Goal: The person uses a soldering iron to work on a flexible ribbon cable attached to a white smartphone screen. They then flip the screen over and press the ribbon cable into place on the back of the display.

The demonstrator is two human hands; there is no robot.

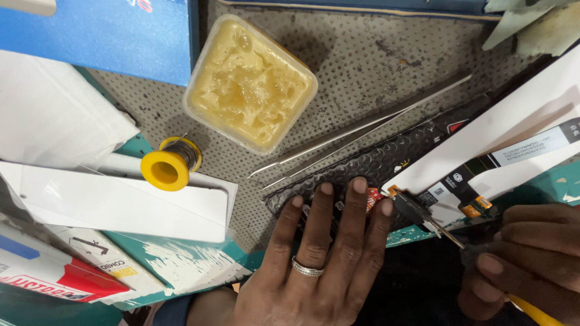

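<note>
1. The left hand (320,259) lay flat, fingers spread, pressing a black bubble sleeve (386,160) — gripping nothing.
2. The right hand (525,259) closed around a yellow-handled tool (444,232), its tip touching the flex cable (465,184).
3. Beyond lay tweezers (356,130), a solder spool (169,164) and a flux tub (251,84).

Tweezers (362,130) shiny metal; tub (251,84) translucent plastic, glossy paste; mat (362,66) dimpled, matt rubber.

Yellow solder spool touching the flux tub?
Apart. The head view shows a strip of bare grey mat between the yellow solder spool and the flux tub.
</note>
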